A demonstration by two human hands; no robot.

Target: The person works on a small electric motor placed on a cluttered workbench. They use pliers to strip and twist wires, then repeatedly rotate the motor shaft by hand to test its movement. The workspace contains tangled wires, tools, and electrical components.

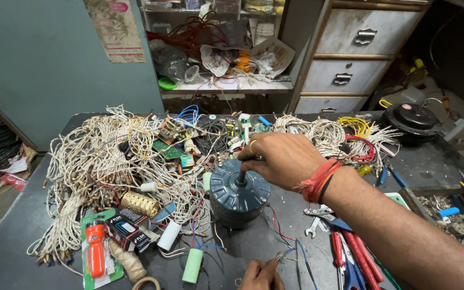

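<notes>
Blue-grey cast metal forms the round housing of the small electric motor (239, 194), which stands on the dark worktop (17, 236) with its shaft (241, 176) pointing up. The right hand (280, 158) rests over the far upper edge of the housing, its grip closed narrow around the shaft tip. The left hand (261, 275) sits nearer the camera, below the motor, its grip pinched on the thin lead wires (285, 252) that trail from the housing.

Judgement: the motor looks dense and heavy for its size, rigid, with smooth painted sides that could slip. The shaft suits turning only; lifting calls for a grasp around the housing rim. The leads are soft and fragile at their entry point.

Left of the right grip lies a tangle of white cords (98, 161); to its right, pliers with red handles (350, 252).
</notes>
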